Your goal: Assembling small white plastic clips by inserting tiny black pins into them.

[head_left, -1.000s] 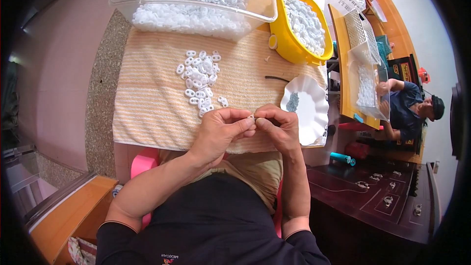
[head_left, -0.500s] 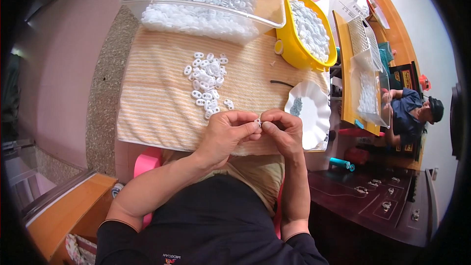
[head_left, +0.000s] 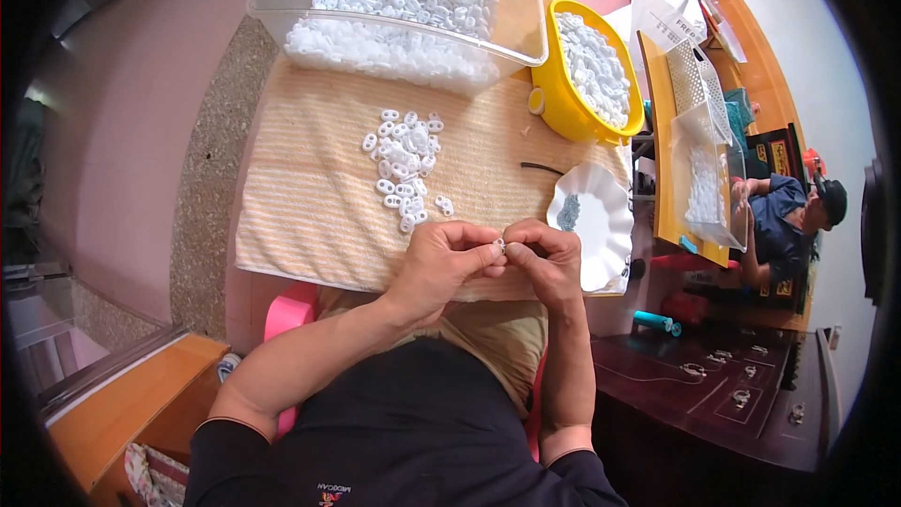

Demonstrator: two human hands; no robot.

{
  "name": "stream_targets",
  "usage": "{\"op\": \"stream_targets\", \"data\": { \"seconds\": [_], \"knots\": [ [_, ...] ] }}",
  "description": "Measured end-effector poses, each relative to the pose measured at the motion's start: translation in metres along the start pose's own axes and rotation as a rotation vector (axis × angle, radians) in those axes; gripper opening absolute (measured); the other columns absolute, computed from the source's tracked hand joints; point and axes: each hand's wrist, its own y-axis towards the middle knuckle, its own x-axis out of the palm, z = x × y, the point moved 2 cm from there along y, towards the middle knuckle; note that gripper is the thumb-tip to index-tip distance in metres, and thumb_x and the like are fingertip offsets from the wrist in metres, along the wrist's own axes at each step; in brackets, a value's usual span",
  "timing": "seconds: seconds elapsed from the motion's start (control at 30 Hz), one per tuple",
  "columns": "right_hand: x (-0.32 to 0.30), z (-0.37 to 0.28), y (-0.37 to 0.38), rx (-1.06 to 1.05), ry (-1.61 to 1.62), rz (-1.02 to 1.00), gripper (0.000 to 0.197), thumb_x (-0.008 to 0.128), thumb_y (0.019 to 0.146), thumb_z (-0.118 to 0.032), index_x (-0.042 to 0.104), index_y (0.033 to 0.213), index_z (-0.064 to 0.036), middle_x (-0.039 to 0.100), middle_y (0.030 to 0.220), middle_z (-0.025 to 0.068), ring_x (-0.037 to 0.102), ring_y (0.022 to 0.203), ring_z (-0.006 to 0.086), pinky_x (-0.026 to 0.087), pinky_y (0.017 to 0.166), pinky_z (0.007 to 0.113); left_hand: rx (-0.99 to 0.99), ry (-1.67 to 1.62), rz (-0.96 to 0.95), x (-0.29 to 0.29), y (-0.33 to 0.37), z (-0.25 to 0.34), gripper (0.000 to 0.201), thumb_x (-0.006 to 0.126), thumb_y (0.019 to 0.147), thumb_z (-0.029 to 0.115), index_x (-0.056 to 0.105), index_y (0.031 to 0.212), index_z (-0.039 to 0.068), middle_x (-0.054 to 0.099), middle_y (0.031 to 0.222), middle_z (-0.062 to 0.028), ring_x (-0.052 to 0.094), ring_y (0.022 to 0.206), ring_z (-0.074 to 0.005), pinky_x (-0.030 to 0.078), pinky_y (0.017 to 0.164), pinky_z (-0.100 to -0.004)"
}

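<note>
Small white piece, centre of frame, pinched by left hand and right hand fingertips, seemingly for two-sided steadiness.

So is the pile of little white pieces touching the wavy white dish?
Apart. The head view shows a wide strip of striped towel between the pile of white pieces and the wavy white dish.

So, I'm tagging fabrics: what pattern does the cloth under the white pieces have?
The cloth has orange-tan and cream stripes; head view.
</note>
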Motion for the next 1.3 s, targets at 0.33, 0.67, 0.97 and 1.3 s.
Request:
{"op": "stream_targets", "data": {
  "seconds": [0.33, 0.67, 0.97, 1.3],
  "knots": [
    [-0.006, 0.001, -0.001, 0.009, 0.138, -0.068, 0.010, 0.064, 0.084, -0.001, 0.064, 0.091, 0.0053, 0.062, 0.086, 0.0108, 0.059, 0.077, 0.0158, 0.050, 0.068, 0.026, -0.018, -0.099, -0.027, 0.009, -0.008, 0.007, 0.016, 0.064, 0.087, 0.003, 0.063, 0.100, -0.006, 0.066, 0.089, -0.0095, 0.065, 0.079, -0.0125, 0.056, 0.074, -0.0240],
    [-0.001, -0.005, 0.013, 0.068, -0.034, 0.112, 0.016, 0.066, 0.079, -0.005, 0.065, 0.093, 0.0019, 0.065, 0.085, 0.0052, 0.061, 0.077, 0.0127, 0.049, 0.069, 0.025, 0.018, -0.137, -0.121, 0.019, -0.018, 0.013, 0.015, 0.064, 0.087, 0.003, 0.064, 0.101, -0.003, 0.066, 0.089, -0.0076, 0.065, 0.078, -0.0120, 0.056, 0.073, -0.0239],
    [0.054, -0.036, 0.037, -0.497, -0.634, -0.082, 0.027, 0.069, 0.067, -0.010, 0.066, 0.094, -0.0044, 0.063, 0.091, 0.0079, 0.061, 0.084, 0.0263, 0.050, 0.068, 0.036, 0.068, -0.051, -0.183, 0.035, -0.036, 0.019, 0.017, 0.066, 0.086, 0.004, 0.066, 0.102, -0.004, 0.068, 0.088, -0.0072, 0.065, 0.080, -0.0114, 0.054, 0.074, -0.0229],
    [0.082, -0.039, 0.050, -0.611, -0.880, -0.137, 0.029, 0.072, 0.065, -0.009, 0.067, 0.094, -0.0108, 0.059, 0.091, 0.0050, 0.054, 0.083, 0.0256, 0.048, 0.067, 0.036, 0.162, -0.006, -0.261, 0.034, -0.036, 0.018, 0.019, 0.067, 0.085, 0.002, 0.066, 0.103, -0.005, 0.069, 0.089, -0.0079, 0.065, 0.083, -0.0117, 0.053, 0.075, -0.0232]
  ]
}}
